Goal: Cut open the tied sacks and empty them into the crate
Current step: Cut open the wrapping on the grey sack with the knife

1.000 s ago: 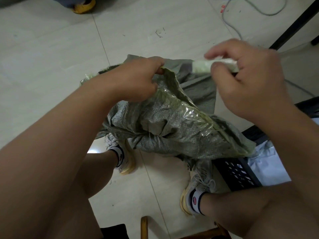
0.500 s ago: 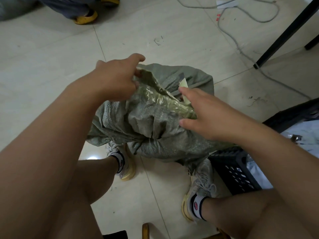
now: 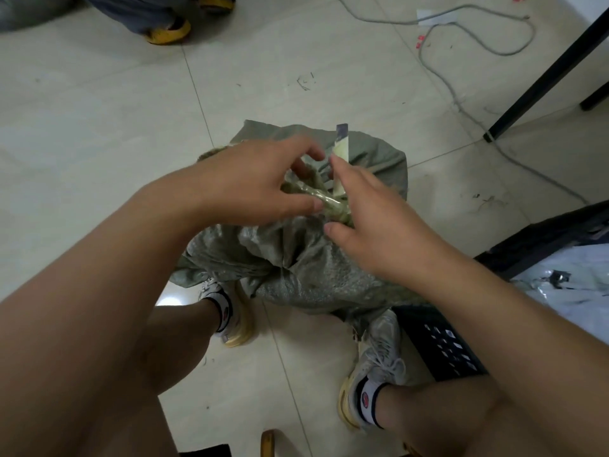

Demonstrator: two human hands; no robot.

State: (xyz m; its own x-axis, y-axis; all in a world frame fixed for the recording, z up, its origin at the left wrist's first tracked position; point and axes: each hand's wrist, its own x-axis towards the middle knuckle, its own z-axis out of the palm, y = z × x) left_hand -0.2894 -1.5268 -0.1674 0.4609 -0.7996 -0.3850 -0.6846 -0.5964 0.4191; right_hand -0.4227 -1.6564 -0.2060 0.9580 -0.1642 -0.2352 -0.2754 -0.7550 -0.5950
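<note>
A grey-green woven plastic sack (image 3: 309, 272) is stood on the tiled floor (image 3: 99, 127) between the feet, beside a black perforated crate (image 3: 441, 344). Its taped neck (image 3: 324, 201) is pinched by the left hand (image 3: 260, 183); the right hand (image 3: 372, 222) is laid against it, its grip loose, fingers extended.

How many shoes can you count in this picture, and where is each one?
3. A grey shoe left of the sack, another grey shoe beside the black crate, and a yellow shoe at top left; others may be hidden.

soft even light; warped edges
</note>
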